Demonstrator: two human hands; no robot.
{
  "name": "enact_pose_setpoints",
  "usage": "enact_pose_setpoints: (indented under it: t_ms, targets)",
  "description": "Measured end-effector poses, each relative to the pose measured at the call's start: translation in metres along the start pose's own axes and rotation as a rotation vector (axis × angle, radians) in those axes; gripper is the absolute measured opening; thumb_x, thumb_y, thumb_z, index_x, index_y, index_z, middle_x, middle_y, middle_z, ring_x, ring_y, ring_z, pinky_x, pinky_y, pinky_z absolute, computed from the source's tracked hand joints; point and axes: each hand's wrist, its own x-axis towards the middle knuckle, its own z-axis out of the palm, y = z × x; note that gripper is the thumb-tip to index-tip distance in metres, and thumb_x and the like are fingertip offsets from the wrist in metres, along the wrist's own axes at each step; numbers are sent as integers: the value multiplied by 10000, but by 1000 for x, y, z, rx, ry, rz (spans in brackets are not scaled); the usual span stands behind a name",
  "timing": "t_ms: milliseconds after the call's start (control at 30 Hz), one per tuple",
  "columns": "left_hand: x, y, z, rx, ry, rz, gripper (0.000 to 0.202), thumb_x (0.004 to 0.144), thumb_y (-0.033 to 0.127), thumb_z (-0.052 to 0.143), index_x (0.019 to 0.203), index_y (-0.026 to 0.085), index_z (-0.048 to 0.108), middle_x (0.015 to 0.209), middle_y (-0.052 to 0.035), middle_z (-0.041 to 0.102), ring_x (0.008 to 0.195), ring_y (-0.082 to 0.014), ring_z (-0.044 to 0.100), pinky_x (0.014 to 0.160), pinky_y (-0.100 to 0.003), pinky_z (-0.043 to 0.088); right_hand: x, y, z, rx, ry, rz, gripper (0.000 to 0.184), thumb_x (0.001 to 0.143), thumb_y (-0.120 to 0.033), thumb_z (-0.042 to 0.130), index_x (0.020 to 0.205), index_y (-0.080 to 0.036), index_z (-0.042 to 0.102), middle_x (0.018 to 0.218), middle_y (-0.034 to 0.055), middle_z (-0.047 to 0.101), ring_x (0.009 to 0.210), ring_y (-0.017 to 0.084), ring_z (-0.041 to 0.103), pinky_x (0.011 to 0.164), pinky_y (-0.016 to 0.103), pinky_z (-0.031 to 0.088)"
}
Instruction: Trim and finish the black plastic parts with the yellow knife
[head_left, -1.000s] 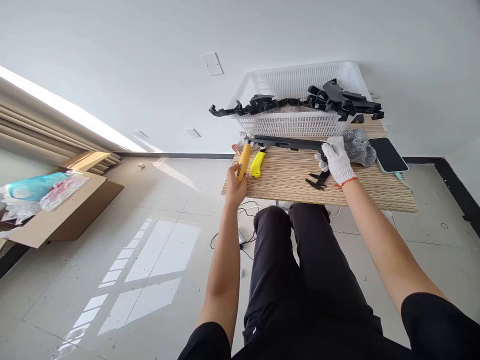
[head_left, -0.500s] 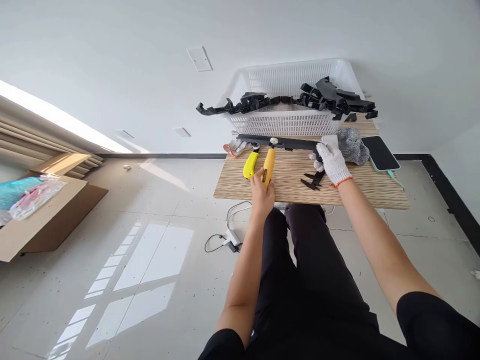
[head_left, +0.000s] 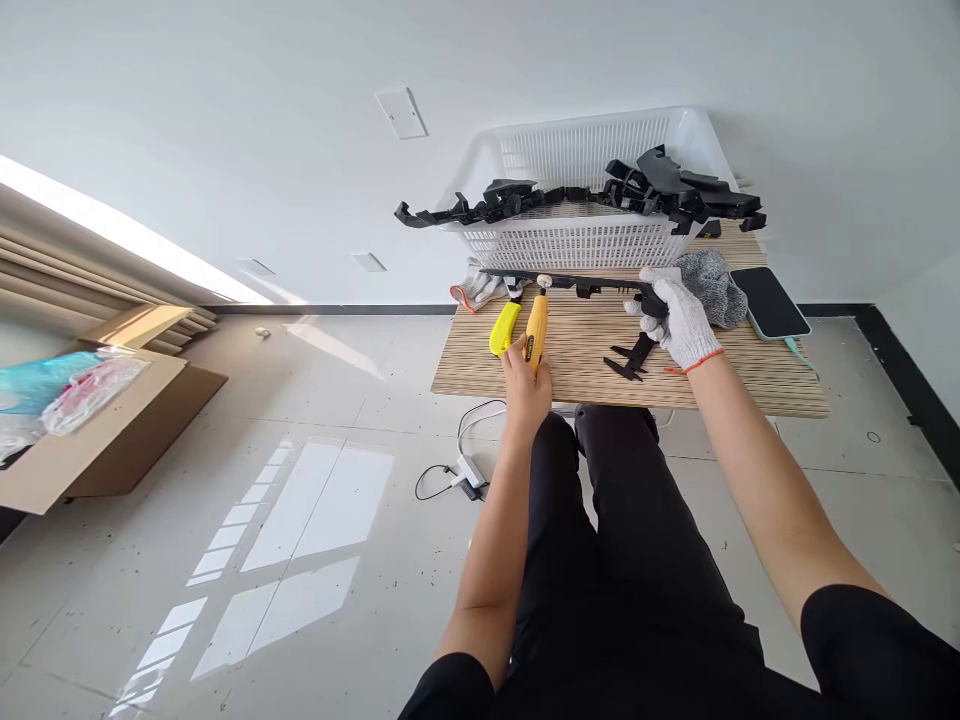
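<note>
My bare left hand (head_left: 527, 390) is wrapped round a yellow rotary tool (head_left: 536, 325) with a small pale round polishing tip. That tip is at the long black plastic strip (head_left: 611, 284); whether they touch I cannot tell. In a white knit glove, my right hand (head_left: 681, 322) grips the strip's right end and keeps it above the table. Below the strip lies a black caliper (head_left: 630, 358), partly covered by the glove. Beside the rotary tool rests a bright yellow-handled tool (head_left: 505, 328), its dark head partly hidden under the strip.
A white plastic basket (head_left: 577, 242) at the table's (head_left: 585, 385) back holds several black plastic parts (head_left: 675, 190). Another glove (head_left: 480, 287), a grey cloth (head_left: 709, 285) and a phone (head_left: 770, 303) with a cable lie around. A power strip (head_left: 469, 470) sits on the floor; a cardboard box (head_left: 135, 430) stands left.
My right hand has turned the black strip, so its thin edge and small tabs now show instead of its broad face. The rotary tool stays nearly in place; the view has shifted slightly.
</note>
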Motion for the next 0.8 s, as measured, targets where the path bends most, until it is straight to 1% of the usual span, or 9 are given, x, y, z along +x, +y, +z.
enact_pose_setpoints:
  t_ms: [167,333,467,600,800]
  targets:
    - [7,10,1,-25,14,-59,381,975,220,597,1335,238,473,1403,-172,561,1400,-299,543,1264,-568,390,-2,-4,1,14,-8,32,458,938,-520,625,1329,-288,680,836,43,793,430,92,516,331,169,238]
    - [14,12,3,-30,-3,-31,369,972,200,581,1325,221,477,1425,-187,548,1417,-308,522,1267,-574,381,-4,-6,3,39,8,67,445,943,-553,601,1289,-283,678,833,53,789,421,88,487,343,178,237]
    - [18,10,6,-42,2,1,378,974,206,580,1337,233,480,1422,-177,546,1429,-313,515,1268,-582,382,-1,-5,2,32,-6,22,465,932,-644,593,1220,-286,662,801,54,776,432,104,492,366,194,258]
    - [21,10,7,-44,-10,4,380,974,221,587,1339,230,481,1413,-176,544,1401,-313,535,1265,-588,384,3,-2,0,11,-14,0,516,917,-717,578,1205,-295,642,766,41,749,439,116,494,370,206,286]
    - [23,13,9,-18,-44,21,369,978,216,566,1338,201,488,1438,-209,542,1390,-326,538,1265,-595,381,-1,-3,1,35,-6,18,419,951,-608,595,1202,-279,659,802,60,770,449,117,497,370,209,295]
